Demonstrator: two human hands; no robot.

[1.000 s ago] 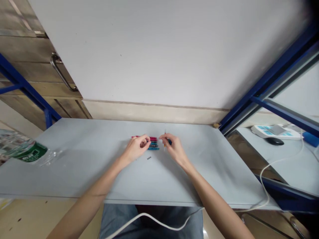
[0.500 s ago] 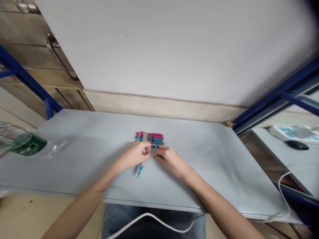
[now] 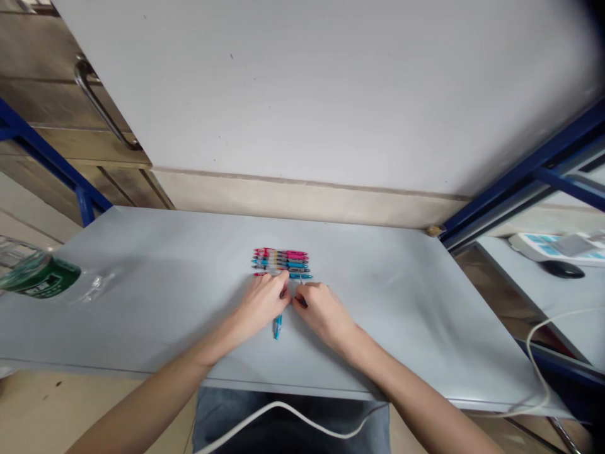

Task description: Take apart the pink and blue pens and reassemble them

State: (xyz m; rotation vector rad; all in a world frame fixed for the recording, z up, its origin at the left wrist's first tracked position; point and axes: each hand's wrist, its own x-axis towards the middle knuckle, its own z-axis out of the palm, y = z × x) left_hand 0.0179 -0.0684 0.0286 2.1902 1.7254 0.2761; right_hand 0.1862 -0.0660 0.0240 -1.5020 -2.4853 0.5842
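Observation:
My left hand (image 3: 265, 296) is closed round a pen whose blue end (image 3: 278, 326) sticks out below the fingers, toward the table's front edge. Close beside it, my right hand (image 3: 324, 309) is closed too, fingers bent in a pinch. A thin tip pokes up by its fingertips, too small to name. Just beyond both hands lies a row of several pens (image 3: 283, 255), side by side, with pink, grey and blue barrels. The nearest pen, with a blue end (image 3: 305, 275) and a red tip, is partly covered by my left hand.
All this is on a grey table (image 3: 165, 290) against a wall. At the left lies a clear bottle with a green label (image 3: 51, 277), clear plastic bits (image 3: 97, 284) beside it. A black mouse (image 3: 562, 269) is on another surface at right. A white cable (image 3: 283, 410) crosses my lap.
My left hand has shifted right, nearer my right hand, and the blue-ended pen in it has swung more upright. More of the row's near side shows, including a red tip.

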